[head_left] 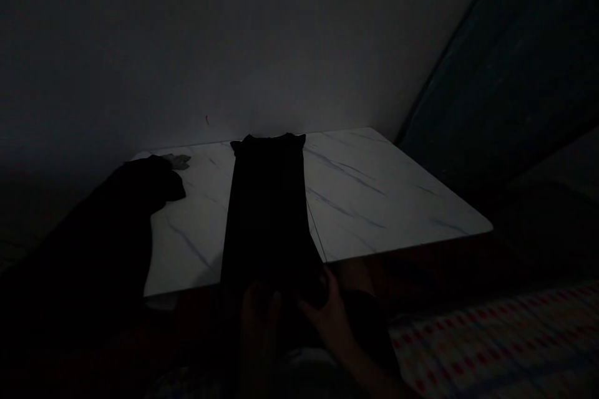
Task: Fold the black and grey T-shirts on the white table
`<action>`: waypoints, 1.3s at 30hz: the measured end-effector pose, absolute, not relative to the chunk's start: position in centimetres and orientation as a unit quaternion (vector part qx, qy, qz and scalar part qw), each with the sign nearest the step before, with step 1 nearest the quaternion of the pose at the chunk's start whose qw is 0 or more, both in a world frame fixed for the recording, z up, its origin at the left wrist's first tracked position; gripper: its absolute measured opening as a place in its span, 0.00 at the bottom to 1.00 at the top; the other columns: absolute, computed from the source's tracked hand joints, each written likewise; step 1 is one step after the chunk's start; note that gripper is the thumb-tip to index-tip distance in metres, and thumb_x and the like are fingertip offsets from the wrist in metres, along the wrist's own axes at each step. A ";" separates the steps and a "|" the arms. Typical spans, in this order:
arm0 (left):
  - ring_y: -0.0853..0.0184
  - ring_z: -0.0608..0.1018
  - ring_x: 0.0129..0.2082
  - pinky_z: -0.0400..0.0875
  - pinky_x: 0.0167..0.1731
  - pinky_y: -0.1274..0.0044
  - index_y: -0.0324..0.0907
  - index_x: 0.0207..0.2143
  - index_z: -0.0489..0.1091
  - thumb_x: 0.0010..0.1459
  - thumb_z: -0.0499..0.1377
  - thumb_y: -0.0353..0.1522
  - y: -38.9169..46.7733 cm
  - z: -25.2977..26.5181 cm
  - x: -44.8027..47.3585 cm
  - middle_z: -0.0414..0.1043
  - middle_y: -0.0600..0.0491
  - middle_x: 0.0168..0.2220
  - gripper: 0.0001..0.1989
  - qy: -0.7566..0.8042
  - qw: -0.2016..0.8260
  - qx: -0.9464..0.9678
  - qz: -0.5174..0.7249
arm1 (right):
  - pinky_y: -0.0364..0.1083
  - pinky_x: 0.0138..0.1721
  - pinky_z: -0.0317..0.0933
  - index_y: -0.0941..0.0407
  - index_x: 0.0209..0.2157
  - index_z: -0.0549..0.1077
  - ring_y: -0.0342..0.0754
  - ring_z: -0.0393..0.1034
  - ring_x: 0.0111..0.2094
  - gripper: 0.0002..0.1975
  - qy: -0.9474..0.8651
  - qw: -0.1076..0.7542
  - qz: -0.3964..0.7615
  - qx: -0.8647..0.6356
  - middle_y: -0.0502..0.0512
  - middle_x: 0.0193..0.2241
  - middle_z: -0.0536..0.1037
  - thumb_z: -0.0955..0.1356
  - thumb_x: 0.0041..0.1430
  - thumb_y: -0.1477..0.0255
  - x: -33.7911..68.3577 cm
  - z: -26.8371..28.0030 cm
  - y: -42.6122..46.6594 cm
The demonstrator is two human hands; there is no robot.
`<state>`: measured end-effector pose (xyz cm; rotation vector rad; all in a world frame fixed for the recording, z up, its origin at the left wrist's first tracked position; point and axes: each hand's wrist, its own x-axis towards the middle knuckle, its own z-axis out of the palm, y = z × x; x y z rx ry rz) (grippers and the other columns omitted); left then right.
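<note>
A black garment point(269, 206) lies lengthwise over the table, its narrow far end near the wall and its near end hanging over the front edge. It looks like a shirt, though the dark hides its details. At the near end, my left hand point(261, 308) grips the cloth on the left side, its fingers only dimly visible. My right hand point(330, 312) has the right near corner, thumb and fingers curved around the fabric. Folds between the two hands are lost in shadow.
The white marble-patterned table point(365, 193) stands against a grey wall point(281, 43). A dark heap of cloth point(107, 230) hangs over its left side, with a small grey cloth point(175, 161) behind. A checked multicoloured fabric point(496, 343) lies at lower right; a dark sheet point(515, 75) slopes at upper right.
</note>
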<state>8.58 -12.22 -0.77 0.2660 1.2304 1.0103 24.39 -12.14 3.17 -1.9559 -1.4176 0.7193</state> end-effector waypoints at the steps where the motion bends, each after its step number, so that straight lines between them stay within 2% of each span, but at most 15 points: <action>1: 0.61 0.70 0.60 0.67 0.67 0.64 0.38 0.57 0.61 0.43 0.60 0.46 -11.8 -0.3 8.6 0.65 0.45 0.60 0.39 0.544 0.702 0.111 0.447 | 0.52 0.61 0.64 0.58 0.66 0.50 0.52 0.64 0.61 0.50 -0.530 0.312 0.258 -0.745 0.66 0.61 0.65 0.75 0.45 0.64 24.0 3.1 -12.0; 5: 0.62 0.69 0.63 0.60 0.72 0.65 0.37 0.54 0.66 0.49 0.60 0.45 -11.0 1.2 8.6 0.63 0.45 0.62 0.33 0.542 0.730 0.130 0.395 | 0.52 0.62 0.64 0.57 0.65 0.52 0.51 0.65 0.60 0.46 -0.543 0.317 0.199 -0.751 0.63 0.60 0.66 0.74 0.49 0.62 23.8 2.5 -12.7; 9: 0.64 0.64 0.68 0.57 0.74 0.67 0.41 0.60 0.61 0.51 0.60 0.45 -11.1 3.7 8.4 0.56 0.48 0.67 0.36 0.541 0.730 0.109 0.402 | 0.52 0.61 0.64 0.55 0.65 0.52 0.49 0.64 0.60 0.44 -0.604 0.319 0.121 -0.720 0.61 0.60 0.64 0.73 0.51 0.62 24.0 1.9 -13.6; 11: 0.66 0.65 0.67 0.64 0.71 0.73 0.42 0.61 0.61 0.51 0.61 0.45 -10.9 6.0 7.8 0.56 0.48 0.67 0.37 0.517 0.739 0.100 0.420 | 0.52 0.60 0.64 0.54 0.64 0.53 0.50 0.63 0.59 0.45 -0.630 0.333 0.049 -0.700 0.61 0.60 0.62 0.74 0.49 0.62 23.8 2.0 -13.5; 13: 0.70 0.69 0.64 0.71 0.63 0.80 0.41 0.62 0.60 0.53 0.60 0.44 -10.6 8.3 7.1 0.57 0.49 0.66 0.36 0.482 0.758 0.102 0.427 | 0.51 0.58 0.65 0.54 0.63 0.55 0.50 0.62 0.59 0.42 -0.640 0.354 -0.025 -0.681 0.61 0.59 0.62 0.73 0.49 0.64 23.4 2.4 -13.0; 16: 0.74 0.70 0.62 0.74 0.53 0.88 0.41 0.62 0.60 0.55 0.58 0.42 -10.0 10.6 6.4 0.56 0.51 0.67 0.33 0.437 0.788 0.107 0.422 | 0.50 0.56 0.64 0.56 0.61 0.58 0.49 0.62 0.56 0.36 -0.645 0.377 -0.088 -0.659 0.61 0.57 0.63 0.70 0.50 0.69 22.7 3.2 -11.9; 18: 0.74 0.71 0.61 0.74 0.52 0.89 0.42 0.62 0.59 0.55 0.59 0.42 -9.6 10.9 6.6 0.57 0.51 0.66 0.33 0.418 0.793 0.097 0.432 | 0.50 0.56 0.64 0.56 0.61 0.57 0.49 0.63 0.56 0.35 -0.647 0.375 -0.101 -0.655 0.61 0.57 0.63 0.68 0.50 0.71 22.1 3.6 -11.2; 21: 0.73 0.75 0.57 0.77 0.51 0.85 0.44 0.61 0.58 0.55 0.58 0.39 -9.4 10.1 7.4 0.63 0.49 0.63 0.32 0.398 0.797 0.084 0.446 | 0.49 0.55 0.64 0.58 0.61 0.56 0.49 0.62 0.56 0.35 -0.656 0.368 -0.113 -0.649 0.62 0.56 0.63 0.67 0.51 0.72 21.3 4.0 -10.6; 24: 0.72 0.77 0.55 0.78 0.50 0.82 0.44 0.58 0.63 0.55 0.58 0.39 -9.7 9.4 7.3 0.65 0.50 0.61 0.28 0.395 0.793 0.104 0.452 | 0.46 0.52 0.65 0.57 0.56 0.62 0.47 0.64 0.52 0.29 -0.708 0.358 -0.119 -0.597 0.60 0.52 0.66 0.63 0.50 0.77 21.3 5.2 -10.5; 27: 0.71 0.75 0.58 0.80 0.47 0.84 0.44 0.58 0.62 0.55 0.58 0.38 -10.3 8.8 5.9 0.58 0.51 0.66 0.28 0.421 0.789 0.086 0.440 | 0.47 0.51 0.64 0.55 0.47 0.69 0.46 0.65 0.50 0.24 -0.782 0.320 -0.180 -0.504 0.56 0.46 0.69 0.59 0.48 0.80 22.2 7.2 -11.1; 29: 0.70 0.74 0.59 0.80 0.47 0.83 0.41 0.58 0.62 0.55 0.58 0.38 -10.9 7.6 5.2 0.53 0.49 0.68 0.28 0.453 0.783 0.087 0.418 | 0.48 0.52 0.63 0.55 0.45 0.71 0.47 0.64 0.51 0.23 -0.808 0.279 -0.229 -0.466 0.56 0.46 0.70 0.59 0.47 0.81 22.9 8.5 -11.8; 34: 0.65 0.72 0.61 0.81 0.48 0.80 0.38 0.45 0.71 0.47 0.64 0.45 -12.4 2.0 7.1 0.53 0.48 0.68 0.27 0.448 0.783 0.117 0.416 | 0.46 0.49 0.67 0.56 0.43 0.73 0.45 0.66 0.49 0.21 -0.844 0.227 -0.239 -0.423 0.56 0.44 0.72 0.59 0.48 0.83 24.2 9.4 -13.2; 36: 0.64 0.72 0.60 0.81 0.46 0.78 0.39 0.48 0.70 0.46 0.65 0.43 -12.8 0.2 8.5 0.52 0.47 0.68 0.28 0.450 0.786 0.093 0.414 | 0.45 0.48 0.68 0.55 0.42 0.73 0.44 0.67 0.49 0.19 -0.856 0.229 -0.244 -0.394 0.55 0.43 0.72 0.61 0.49 0.82 24.8 9.2 -13.6; 39: 0.66 0.76 0.54 0.82 0.42 0.76 0.42 0.58 0.62 0.48 0.64 0.39 -13.2 -1.5 9.9 0.56 0.44 0.66 0.34 0.456 0.795 0.039 0.399 | 0.45 0.48 0.69 0.56 0.41 0.74 0.45 0.68 0.49 0.22 -0.859 0.222 -0.232 -0.398 0.55 0.44 0.73 0.60 0.46 0.83 25.8 8.5 -14.1</action>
